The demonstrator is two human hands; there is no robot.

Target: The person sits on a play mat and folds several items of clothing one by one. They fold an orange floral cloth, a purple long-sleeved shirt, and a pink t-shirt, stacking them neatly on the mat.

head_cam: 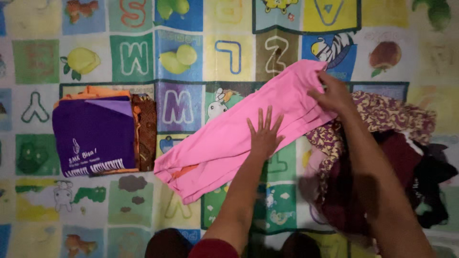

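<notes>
A pink garment (pixel 224 143) lies stretched diagonally across a colourful alphabet play mat (pixel 134 57). My left hand (pixel 264 133) rests flat on the middle of the pink garment, fingers spread. My right hand (pixel 333 93) pinches the upper right end of the pink garment, near a corner of the cloth. That end overlaps a loose heap of clothes (pixel 392 157) in patterned yellow-maroon, dark red and black.
A folded stack (pixel 95 134) sits on the mat at the left, with a purple garment on top, orange below and a brown patterned piece along its right side. My knees show at the bottom edge.
</notes>
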